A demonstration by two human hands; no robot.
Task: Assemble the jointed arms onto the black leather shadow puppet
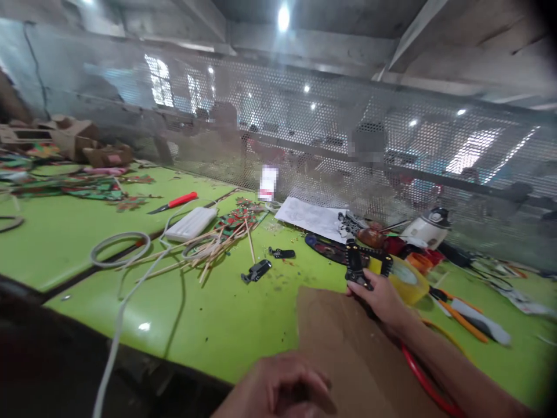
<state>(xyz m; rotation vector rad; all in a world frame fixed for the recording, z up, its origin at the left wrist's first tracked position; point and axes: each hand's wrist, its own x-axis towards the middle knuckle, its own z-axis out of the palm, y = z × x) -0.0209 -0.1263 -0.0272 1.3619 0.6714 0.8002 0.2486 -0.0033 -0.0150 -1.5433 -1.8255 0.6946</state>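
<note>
My right hand [378, 299] grips a flat black piece with gold dots [357, 262] between thumb and fingers, over the far end of a brown cardboard sheet [337, 337]. What exactly the piece is, I cannot make out. At the bottom edge, my left hand [285, 383] hovers near the cardboard's left side. Its fingers are loosely bent and slightly blurred, with nothing visible in them. Two small black pieces [257, 271] lie on the green table [209, 325], left of the cardboard. Behind my right hand is a dark curved piece [326, 248].
A roll of yellowish tape [409, 281] and orange-handled pliers [467, 319] lie to the right. Left of centre are a white power strip [191, 223], wooden sticks [211, 255] and a red-handled knife [176, 201]. White paper [311, 217] lies before a perforated metal screen [296, 139].
</note>
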